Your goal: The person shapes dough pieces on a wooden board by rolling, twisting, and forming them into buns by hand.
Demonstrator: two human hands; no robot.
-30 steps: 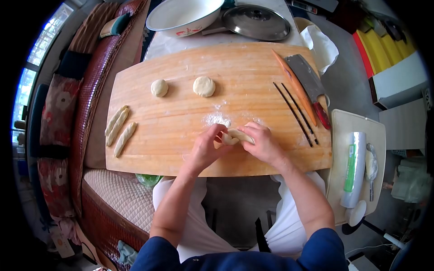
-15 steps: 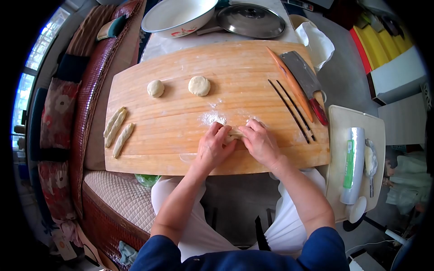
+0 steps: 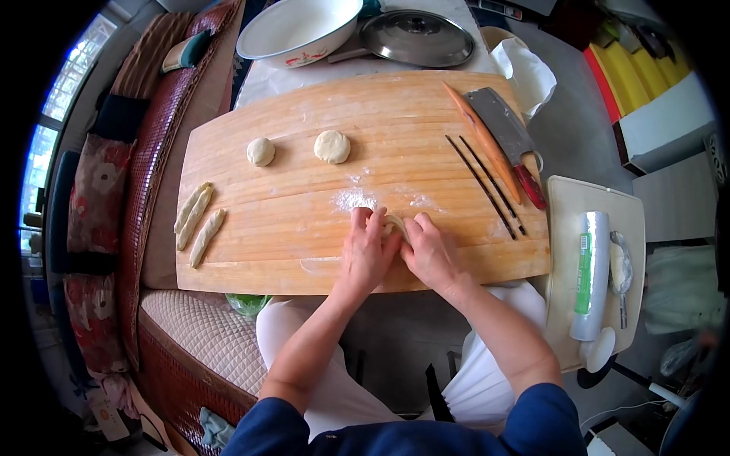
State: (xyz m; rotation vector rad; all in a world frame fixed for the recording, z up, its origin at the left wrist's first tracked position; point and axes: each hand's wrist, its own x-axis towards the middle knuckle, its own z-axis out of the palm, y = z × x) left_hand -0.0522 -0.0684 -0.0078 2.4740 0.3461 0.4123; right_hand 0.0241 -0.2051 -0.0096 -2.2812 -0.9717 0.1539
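Note:
Between both hands, near the front edge of the wooden board, is a piece of dough, partly hidden by fingers. My left hand grips its left side with bent fingers and thumb. On the right side, my right hand pinches the same piece. Just beyond the hands lies a patch of white flour. Two round dough balls sit farther back, a smaller one at left and a larger one beside it. Twisted dough strips rest at the board's left edge.
On the board's right lie two dark chopsticks, a tapered wooden rolling pin and a cleaver. Behind stand a white enamel basin and a metal lid. A side stand at right holds a plastic wrap roll and a spoon.
My hands have drawn closer together, the right one moving left and slightly down. The dough between them now looks bent into a curve.

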